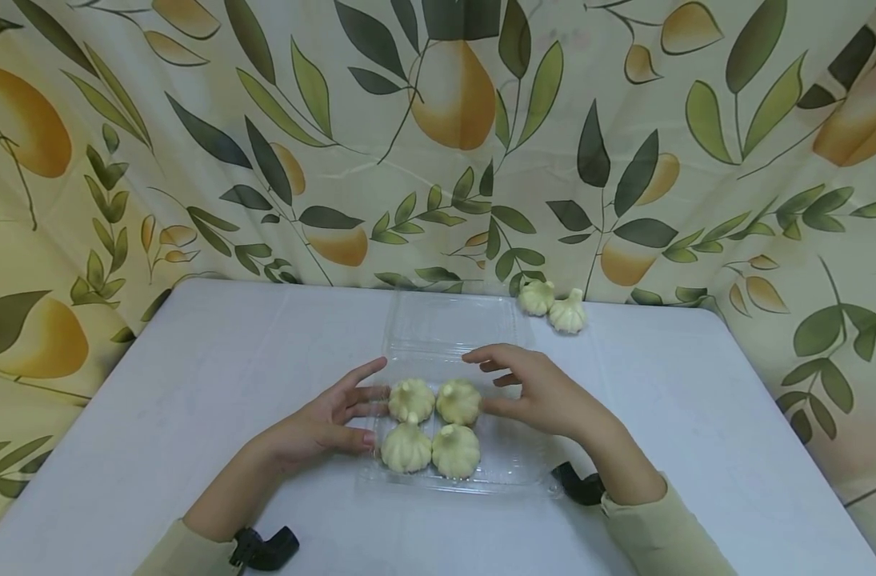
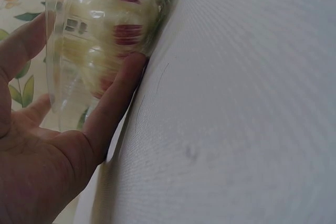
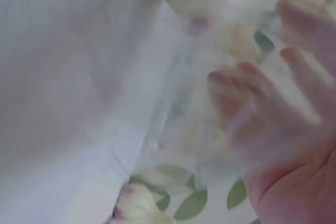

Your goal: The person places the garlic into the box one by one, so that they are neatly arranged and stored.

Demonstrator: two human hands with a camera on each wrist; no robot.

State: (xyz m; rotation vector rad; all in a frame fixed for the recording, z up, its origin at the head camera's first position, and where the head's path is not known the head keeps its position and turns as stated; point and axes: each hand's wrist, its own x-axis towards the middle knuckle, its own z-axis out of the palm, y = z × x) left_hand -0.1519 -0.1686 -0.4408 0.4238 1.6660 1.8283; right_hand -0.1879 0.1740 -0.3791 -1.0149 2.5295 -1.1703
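Fingers all spread, let your left hand (image 1: 322, 430) brace the plastic clamshell (image 1: 513, 458) from its left, your right hand (image 1: 537, 386) gently settle its garlic bulbs (image 1: 456, 452).

Left hand (image 1: 319, 421) fingers spread; right hand (image 1: 538, 387) relaxed.

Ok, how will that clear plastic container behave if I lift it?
The clear plastic container looks thin-walled, so it may flex. Its four garlic bulbs sit toward its left side, so it could tip that way. Its glossy surface may be slippery.
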